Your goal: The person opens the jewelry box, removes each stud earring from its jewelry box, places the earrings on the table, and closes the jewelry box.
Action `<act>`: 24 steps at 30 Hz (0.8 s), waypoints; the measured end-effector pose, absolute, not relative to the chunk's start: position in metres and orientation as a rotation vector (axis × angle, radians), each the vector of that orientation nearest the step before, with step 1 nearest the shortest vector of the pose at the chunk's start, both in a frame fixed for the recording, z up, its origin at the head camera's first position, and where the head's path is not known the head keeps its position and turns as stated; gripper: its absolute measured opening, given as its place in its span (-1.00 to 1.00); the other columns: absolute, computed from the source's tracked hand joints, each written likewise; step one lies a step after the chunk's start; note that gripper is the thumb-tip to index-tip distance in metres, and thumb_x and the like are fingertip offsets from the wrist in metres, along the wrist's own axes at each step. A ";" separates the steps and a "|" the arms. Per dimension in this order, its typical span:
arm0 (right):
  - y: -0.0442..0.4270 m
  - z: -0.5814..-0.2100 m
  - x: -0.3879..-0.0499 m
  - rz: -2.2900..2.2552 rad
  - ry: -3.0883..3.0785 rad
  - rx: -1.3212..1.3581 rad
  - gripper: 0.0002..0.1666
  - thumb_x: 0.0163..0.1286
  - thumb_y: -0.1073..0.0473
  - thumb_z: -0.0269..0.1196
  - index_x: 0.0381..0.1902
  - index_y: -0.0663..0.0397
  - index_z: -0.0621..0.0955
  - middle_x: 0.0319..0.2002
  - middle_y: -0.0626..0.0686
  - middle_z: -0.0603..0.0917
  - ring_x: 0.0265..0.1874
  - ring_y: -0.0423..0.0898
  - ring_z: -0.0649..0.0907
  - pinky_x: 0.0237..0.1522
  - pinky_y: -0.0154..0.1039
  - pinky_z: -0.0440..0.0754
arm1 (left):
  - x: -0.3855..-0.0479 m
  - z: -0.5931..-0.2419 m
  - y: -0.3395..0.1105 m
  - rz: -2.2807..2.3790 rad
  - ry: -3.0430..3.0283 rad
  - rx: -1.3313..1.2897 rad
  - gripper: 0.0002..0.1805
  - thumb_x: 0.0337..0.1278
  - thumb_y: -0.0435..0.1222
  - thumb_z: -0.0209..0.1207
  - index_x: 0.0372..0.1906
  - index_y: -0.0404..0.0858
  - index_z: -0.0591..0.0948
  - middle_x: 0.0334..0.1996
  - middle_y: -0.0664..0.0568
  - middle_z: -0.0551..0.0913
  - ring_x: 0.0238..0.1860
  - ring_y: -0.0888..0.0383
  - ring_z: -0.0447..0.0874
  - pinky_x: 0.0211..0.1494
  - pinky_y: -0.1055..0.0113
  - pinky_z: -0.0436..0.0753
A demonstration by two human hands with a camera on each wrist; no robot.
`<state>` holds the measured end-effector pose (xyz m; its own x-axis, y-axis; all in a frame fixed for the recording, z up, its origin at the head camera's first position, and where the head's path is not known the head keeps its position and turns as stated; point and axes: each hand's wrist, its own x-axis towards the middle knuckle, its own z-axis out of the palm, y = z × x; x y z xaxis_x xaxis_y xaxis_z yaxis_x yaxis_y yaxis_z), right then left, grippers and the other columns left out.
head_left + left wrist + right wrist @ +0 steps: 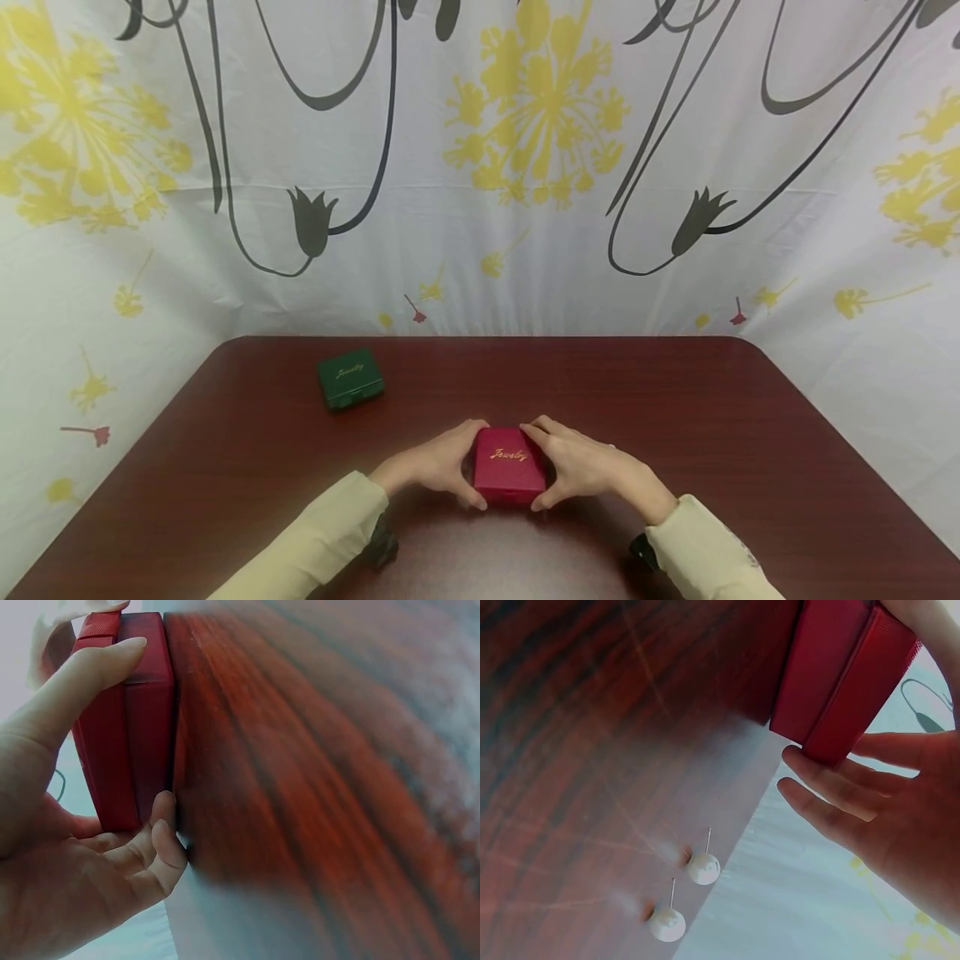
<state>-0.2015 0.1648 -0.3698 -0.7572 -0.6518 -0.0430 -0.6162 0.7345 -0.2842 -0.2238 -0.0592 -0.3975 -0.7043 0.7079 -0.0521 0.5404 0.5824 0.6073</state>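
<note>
A red jewelry box (509,461) with gold "Jewelry" lettering on its closed lid lies on the table between both hands. My left hand (441,463) grips its left side, thumb at the front corner and fingers round the back. From the right, my right hand (581,463) holds it the same way. The left wrist view shows the left thumb pressed on the front of the red box (150,712). Two pearl stud earrings, one pearl (703,868) a little beyond the other pearl (667,925), lie on the table in the right wrist view.
A closed green jewelry box (351,379) sits at the back left of the dark red wooden table (637,392). Behind the table hangs a white curtain (450,250) with yellow and grey flower prints.
</note>
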 end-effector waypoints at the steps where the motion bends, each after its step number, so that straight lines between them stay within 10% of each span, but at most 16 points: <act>1: 0.165 -0.371 -0.202 -0.383 2.792 -1.028 0.08 -0.24 -0.18 0.44 0.15 0.35 0.32 -0.03 0.06 0.40 -0.19 -0.08 0.50 -0.20 -0.14 0.54 | -0.224 -0.398 -0.059 0.817 2.536 1.039 -0.08 -0.47 -0.05 0.45 0.10 -0.25 0.22 -0.09 0.10 0.34 -0.05 0.22 0.33 0.07 0.33 0.40; 24: 0.165 -0.374 -0.201 -0.380 2.784 -0.988 0.14 -0.27 -0.20 0.44 0.19 0.31 0.28 0.03 0.09 0.38 -0.13 -0.02 0.51 -0.21 -0.03 0.54 | -0.222 -0.394 -0.054 0.693 2.608 1.013 -0.01 -0.58 -0.08 0.48 0.10 -0.33 0.22 -0.07 0.02 0.35 -0.01 0.16 0.35 0.11 0.31 0.38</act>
<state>-0.2010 0.1646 -0.3735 -0.7681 -0.6368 -0.0674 -0.5955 0.7490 -0.2907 -0.2219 -0.0542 -0.3941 -0.7239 0.6868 -0.0656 0.5637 0.6435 0.5178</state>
